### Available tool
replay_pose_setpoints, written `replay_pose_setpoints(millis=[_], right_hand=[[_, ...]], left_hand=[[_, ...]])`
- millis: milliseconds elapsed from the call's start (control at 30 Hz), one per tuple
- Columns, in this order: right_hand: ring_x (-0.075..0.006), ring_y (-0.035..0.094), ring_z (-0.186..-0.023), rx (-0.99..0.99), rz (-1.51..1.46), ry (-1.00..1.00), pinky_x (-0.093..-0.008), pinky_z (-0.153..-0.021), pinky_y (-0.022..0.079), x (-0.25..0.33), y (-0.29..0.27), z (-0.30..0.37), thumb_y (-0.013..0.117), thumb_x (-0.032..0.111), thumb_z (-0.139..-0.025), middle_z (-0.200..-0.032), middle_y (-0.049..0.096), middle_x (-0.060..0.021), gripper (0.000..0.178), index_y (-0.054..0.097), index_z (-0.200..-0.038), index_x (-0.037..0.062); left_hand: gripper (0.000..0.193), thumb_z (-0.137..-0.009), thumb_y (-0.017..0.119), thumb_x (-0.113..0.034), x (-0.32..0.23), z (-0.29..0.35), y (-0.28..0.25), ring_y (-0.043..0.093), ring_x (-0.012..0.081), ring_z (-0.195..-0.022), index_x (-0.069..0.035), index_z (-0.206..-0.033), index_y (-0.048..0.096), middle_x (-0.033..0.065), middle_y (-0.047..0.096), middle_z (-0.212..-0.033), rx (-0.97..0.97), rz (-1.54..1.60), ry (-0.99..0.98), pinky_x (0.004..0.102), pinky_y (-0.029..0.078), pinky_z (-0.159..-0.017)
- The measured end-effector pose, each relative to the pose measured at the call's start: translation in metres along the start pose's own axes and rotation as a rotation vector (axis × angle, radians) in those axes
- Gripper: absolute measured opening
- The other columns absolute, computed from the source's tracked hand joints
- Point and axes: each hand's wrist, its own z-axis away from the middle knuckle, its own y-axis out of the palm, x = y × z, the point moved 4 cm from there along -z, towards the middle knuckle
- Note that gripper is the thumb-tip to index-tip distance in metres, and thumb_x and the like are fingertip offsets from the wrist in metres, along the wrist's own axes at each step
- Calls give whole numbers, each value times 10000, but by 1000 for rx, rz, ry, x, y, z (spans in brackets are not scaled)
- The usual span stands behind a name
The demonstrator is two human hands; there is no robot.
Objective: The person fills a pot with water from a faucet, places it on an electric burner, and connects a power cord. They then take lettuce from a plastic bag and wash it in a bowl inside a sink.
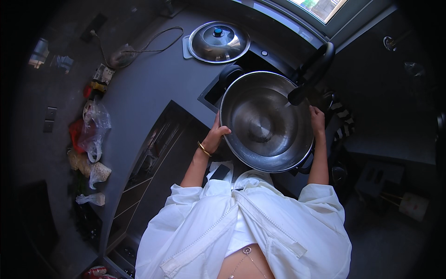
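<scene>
A wide stainless steel wok (253,104) is held over the sink (202,98), its open side facing up. My left hand (217,135) grips its left rim, thumb over the edge. On the opposite rim, my right hand (317,120) is closed, fingers mostly behind the steel. One black wok handle (231,74) juts out at the far left; part of another shows at the near right. The black faucet (297,94) reaches over the right side of the wok. Shallow water seems to lie inside, though reflections make this hard to tell.
A domed steel lid (219,44) rests on the grey counter (158,69) behind the sink. Bagged food (95,128) and a looped cord (160,35) line the left side. A window (325,9) is at the back; a dark slotted block (378,179) stands at right.
</scene>
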Motion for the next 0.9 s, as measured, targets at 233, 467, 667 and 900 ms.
replay_pose_setpoints(millis=[233,467,667,900], right_hand=[[-84,505,-705,3,-1,-3,-237,-660,396,-2,0,-1,527,251,-862,-726,587,-26,295,618,-926,-22],[-111,526,-650,-27,11,-32,-266,-617,410,-5,0,-3,518,271,-860,-673,585,-52,295,625,-898,-1],[-108,518,-644,-26,-13,-26,-265,-614,407,-10,1,-5,516,270,-861,-667,580,-50,294,625,-891,-1],[-93,513,-721,25,-35,38,-237,-673,402,-9,2,-5,516,245,-871,-775,598,-21,306,614,-969,-28]], left_hand=[[793,-639,530,-138,0,-1,0,422,195,-1039,-109,-1357,194,87,417,-1176,6,-8,-5,299,347,-908],[800,-636,530,-146,-1,-2,1,398,211,-1095,-104,-1359,189,95,395,-1213,9,-18,10,304,329,-931],[815,-628,542,-168,-2,-2,1,381,222,-1118,-105,-1359,187,100,392,-1217,9,-33,23,313,318,-944],[815,-618,546,-194,-2,-3,0,384,219,-1088,-100,-1352,203,98,399,-1194,0,-73,26,315,324,-929]])
